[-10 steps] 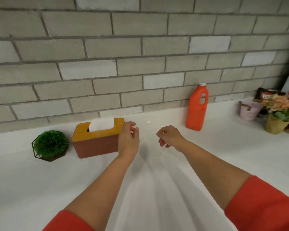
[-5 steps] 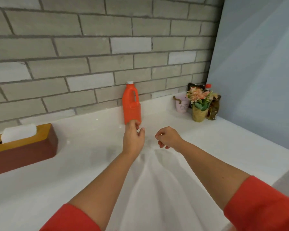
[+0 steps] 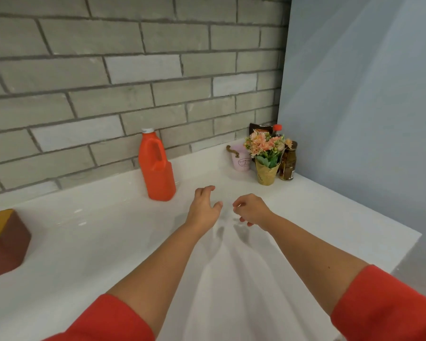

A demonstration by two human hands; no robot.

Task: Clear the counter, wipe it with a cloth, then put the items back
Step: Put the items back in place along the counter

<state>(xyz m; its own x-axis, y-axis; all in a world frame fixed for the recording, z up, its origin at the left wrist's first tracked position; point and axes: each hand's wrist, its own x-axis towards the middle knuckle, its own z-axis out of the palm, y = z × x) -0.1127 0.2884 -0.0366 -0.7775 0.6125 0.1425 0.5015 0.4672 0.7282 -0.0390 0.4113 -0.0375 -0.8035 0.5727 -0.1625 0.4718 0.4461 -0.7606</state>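
Left hand (image 3: 203, 209) over the white surface (image 3: 108, 242), fingers (image 3: 207, 189) spread loosely, holding nothing; right hand (image 3: 252, 209) just beside it, fingers loosely curled, also holding nothing. Orange bottle (image 3: 158, 168) upright just beyond and left of the left fingers, untouched. Tissue box (image 3: 4, 242) well left; pink pot (image 3: 241, 159), flower pot (image 3: 267, 168) and jar (image 3: 288, 163) beyond the right fingers.

Left hand (image 3: 203, 208) and right hand (image 3: 250, 210) over counter (image 3: 312, 207)
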